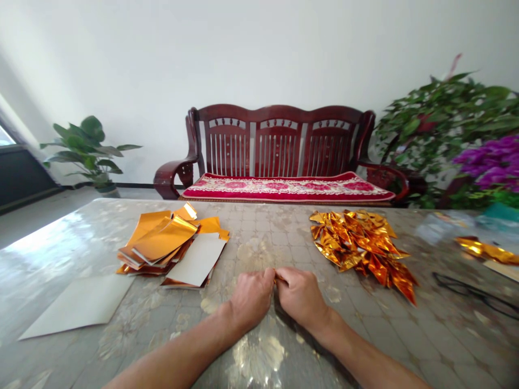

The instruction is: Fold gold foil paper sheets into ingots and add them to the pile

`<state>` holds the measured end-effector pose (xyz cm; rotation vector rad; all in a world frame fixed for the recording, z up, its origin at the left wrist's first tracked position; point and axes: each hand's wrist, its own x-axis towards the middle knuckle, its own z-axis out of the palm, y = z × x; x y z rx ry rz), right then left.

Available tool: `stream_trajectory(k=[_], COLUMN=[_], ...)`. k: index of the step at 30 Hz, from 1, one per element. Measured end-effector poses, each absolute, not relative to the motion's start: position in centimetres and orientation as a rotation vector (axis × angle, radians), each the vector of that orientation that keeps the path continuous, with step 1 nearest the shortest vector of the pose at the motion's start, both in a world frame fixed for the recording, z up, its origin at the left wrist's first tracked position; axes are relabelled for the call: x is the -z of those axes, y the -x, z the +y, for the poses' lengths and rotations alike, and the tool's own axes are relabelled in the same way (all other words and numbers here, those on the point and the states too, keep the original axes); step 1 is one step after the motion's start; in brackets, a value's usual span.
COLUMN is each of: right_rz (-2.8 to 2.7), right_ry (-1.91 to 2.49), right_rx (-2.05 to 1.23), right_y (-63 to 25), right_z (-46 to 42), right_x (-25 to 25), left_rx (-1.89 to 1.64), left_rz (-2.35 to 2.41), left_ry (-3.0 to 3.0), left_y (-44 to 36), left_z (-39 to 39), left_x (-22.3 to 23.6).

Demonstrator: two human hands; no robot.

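**Lot: two bare hands pinching gold foil at a table, with loose foil stock and seating beyond**

Item 1: left hand (250, 299) and right hand (300, 296), bare, forearms reaching in from the lower edge. Both are curled and pressed close together at the middle of the table's near side, knuckles up, not spread.

Item 2: narrow sliver of gold foil (275, 279), pinched between the fingertips of both hands. Most of it is hidden by the fingers, so its shape and any folding cannot be told.

Item 3: glossy clear-covered tabletop (259, 243) with a mottled tile-and-floral pattern, bearing all the following lots.

Item 4: plain white card sheet (77, 308), lying flat to the left.

Item 5: loose stack of orange-gold foil sheets (162, 240), with a white-backed sheet (197, 260) on its near side.

Item 6: heap of creased, pointed gold foil pieces (359, 248), just beyond the right hand.

Item 7: black eyeglasses (472, 292), a gold foil strip (486, 251) and a clear plastic packet (444, 227), far right.

Item 8: dark red wooden bench (279, 140) with a red floral cushion (287, 187), a green potted plant (87, 148), a leafy shrub (441, 124) and purple flowers (492, 162).
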<state>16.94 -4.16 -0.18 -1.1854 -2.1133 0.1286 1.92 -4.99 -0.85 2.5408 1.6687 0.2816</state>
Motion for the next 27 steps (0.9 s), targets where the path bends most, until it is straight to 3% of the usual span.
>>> stream_trajectory(k=[7, 12, 20, 27], right_rz=[-2.159, -2.175, -2.354, -2.354], right_ry=[1.254, 1.406, 1.216, 1.051], right_rx=[-0.285, -0.223, -0.131, -0.136], right_y=[-17.8, -18.5, -19.3, -19.5], right_z=[-2.7, -2.1, -2.0, -1.6], right_x=[0.2, 0.3, 0.3, 0.9], left_rx=[-0.384, -0.590, -0.895, -0.892], left_rz=[1.733, 1.752, 1.529, 1.301], left_ry=[-2.440, -2.469, -2.436, -2.521], left_y=[-0.6, 0.0, 1.1, 2.0], left_z=[-4.0, -3.5, -3.2, -3.3], left_x=[0.2, -0.3, 1.0, 0.4])
